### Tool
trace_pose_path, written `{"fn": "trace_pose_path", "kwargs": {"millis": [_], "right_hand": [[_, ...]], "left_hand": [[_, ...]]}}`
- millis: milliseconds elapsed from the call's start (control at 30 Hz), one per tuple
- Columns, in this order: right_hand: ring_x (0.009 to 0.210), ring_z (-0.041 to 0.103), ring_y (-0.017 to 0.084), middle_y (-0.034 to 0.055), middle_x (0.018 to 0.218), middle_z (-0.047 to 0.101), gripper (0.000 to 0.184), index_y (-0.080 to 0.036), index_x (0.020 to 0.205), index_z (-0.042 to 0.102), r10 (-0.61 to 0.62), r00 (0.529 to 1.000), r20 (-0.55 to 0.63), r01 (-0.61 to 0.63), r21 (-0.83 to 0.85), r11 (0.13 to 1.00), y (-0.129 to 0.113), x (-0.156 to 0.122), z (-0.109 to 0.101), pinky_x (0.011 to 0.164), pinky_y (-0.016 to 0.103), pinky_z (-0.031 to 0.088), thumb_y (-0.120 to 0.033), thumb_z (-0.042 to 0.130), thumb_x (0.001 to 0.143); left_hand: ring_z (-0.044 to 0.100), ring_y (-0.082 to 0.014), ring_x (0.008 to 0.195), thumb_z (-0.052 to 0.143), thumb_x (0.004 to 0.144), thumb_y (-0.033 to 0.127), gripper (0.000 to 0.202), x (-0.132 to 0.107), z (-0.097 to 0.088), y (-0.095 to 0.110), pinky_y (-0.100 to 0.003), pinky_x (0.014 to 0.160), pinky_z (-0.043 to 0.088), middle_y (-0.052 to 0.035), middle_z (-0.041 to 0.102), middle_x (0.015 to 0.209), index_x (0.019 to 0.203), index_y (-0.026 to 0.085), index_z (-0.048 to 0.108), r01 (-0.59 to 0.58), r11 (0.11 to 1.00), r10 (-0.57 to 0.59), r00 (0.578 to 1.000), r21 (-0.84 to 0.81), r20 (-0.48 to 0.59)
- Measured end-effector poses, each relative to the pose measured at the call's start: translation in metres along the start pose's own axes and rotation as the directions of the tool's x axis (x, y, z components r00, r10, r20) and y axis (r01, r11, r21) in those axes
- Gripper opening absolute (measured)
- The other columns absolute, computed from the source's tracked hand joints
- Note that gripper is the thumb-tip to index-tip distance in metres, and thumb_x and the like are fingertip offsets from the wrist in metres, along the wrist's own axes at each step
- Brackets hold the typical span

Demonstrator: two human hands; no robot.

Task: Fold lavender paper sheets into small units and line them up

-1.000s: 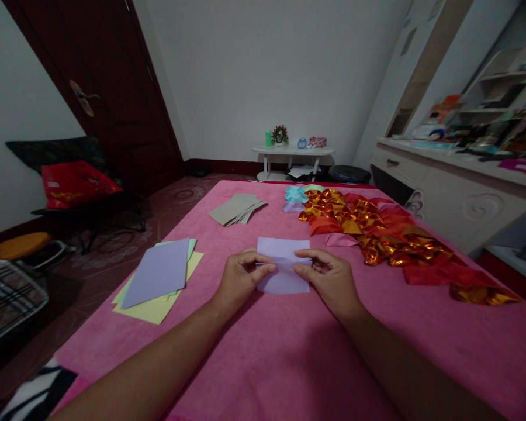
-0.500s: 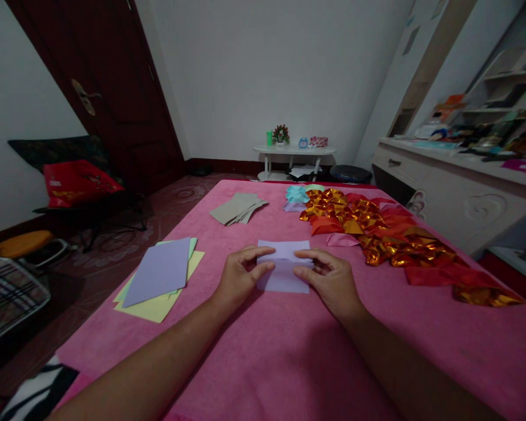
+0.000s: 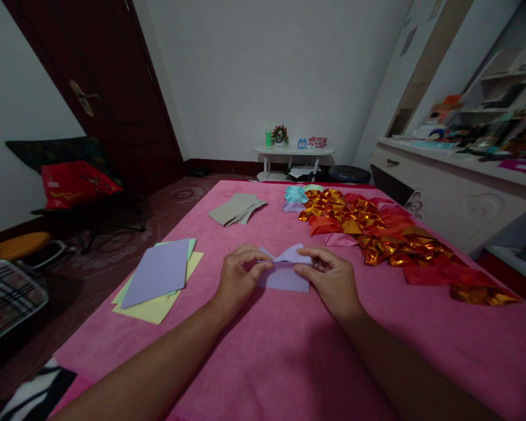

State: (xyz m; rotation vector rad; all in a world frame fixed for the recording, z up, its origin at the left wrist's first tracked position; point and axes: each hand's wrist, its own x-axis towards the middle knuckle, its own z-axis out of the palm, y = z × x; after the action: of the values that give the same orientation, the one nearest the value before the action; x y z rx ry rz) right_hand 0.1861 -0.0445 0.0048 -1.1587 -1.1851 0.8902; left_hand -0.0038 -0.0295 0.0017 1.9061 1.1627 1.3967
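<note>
A lilac sheet of paper [image 3: 284,275] lies in front of me on the pink tablecloth [image 3: 289,351]. Its far half is lifted and creased toward me, with two corners sticking up. My left hand [image 3: 239,278] pinches the paper's left side with thumb and fingers closed on it. My right hand [image 3: 331,278] pinches the right side the same way. Both hands rest on the cloth.
A stack of lilac, green and yellow sheets [image 3: 158,278] lies to my left. Grey paper pieces [image 3: 237,209] sit farther back. Gold and red foil folded pieces [image 3: 377,234] spread along the right, with pale blue ones [image 3: 296,196] behind. A white cabinet [image 3: 456,193] stands at right.
The far half of the lilac paper, flat a second ago, has been raised and folded toward me. Both hands stayed in place on its sides.
</note>
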Motion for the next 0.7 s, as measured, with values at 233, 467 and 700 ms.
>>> {"fn": "trace_pose_path", "kwargs": {"millis": [233,467,700], "right_hand": [[0.059,0.056,0.014,0.0027,0.069,0.065,0.032,-0.016,0.084,0.072,-0.027,0.999,-0.02,0.027,-0.02,0.999,0.002,0.0,0.0,0.051,0.025,0.046,-0.028,0.08,0.055],[0.062,0.058,0.015,0.0025,0.07,0.065,0.031,-0.017,0.084,0.069,-0.036,0.999,0.012,0.036,0.003,0.999,0.002,0.0,0.0,0.054,0.026,0.049,-0.031,0.079,0.059],[0.066,0.054,0.011,-0.0031,0.073,0.055,0.04,-0.021,0.102,0.063,-0.171,0.985,0.001,0.171,0.025,0.985,-0.002,-0.005,0.005,0.062,0.023,0.047,-0.021,0.076,0.064]], "left_hand": [[0.054,-0.0224,0.104,0.069,0.072,0.02,0.004,0.001,-0.001,0.004,-0.037,0.092,0.042,-0.0063,0.064,0.098,0.07,0.02,0.072,-0.015,0.997,0.011,0.999,-0.081,-0.047],[0.059,-0.0142,0.066,0.06,0.078,0.018,0.01,-0.005,0.001,0.01,-0.024,0.064,0.045,-0.0027,0.066,0.07,0.071,0.016,0.067,0.08,0.981,-0.075,0.997,-0.175,0.035],[0.06,-0.0156,0.069,0.064,0.079,0.029,0.013,0.007,0.001,0.027,-0.025,0.065,0.043,-0.0045,0.07,0.076,0.083,0.02,0.073,-0.147,0.98,0.127,0.98,0.132,0.155]]}}
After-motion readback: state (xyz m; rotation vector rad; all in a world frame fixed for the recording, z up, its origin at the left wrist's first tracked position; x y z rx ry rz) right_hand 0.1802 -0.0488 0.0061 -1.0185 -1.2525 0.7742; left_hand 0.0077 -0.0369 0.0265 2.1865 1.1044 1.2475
